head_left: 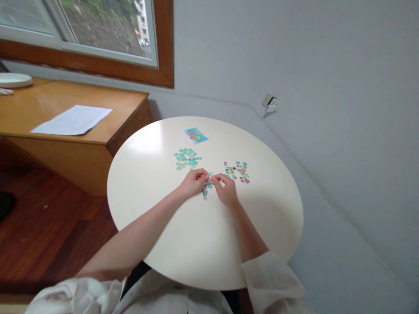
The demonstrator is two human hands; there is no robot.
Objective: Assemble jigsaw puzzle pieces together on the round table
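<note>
A room in a home or perhaps a small office; too little shows to settle which. Around the round white table (196, 248): a window (104, 30) at eleven o'clock, a wooden desk (98, 98) at ten, dark floorboards (59, 218) at nine, a wall socket (269, 101) at one.

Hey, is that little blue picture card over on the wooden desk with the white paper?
No, the picture card lies on the round white table, beyond the teal puzzle pieces.

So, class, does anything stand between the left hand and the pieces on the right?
Yes: the right hand is between the left hand and the pieces on the right. Other pieces also lie between the two hands.
</note>
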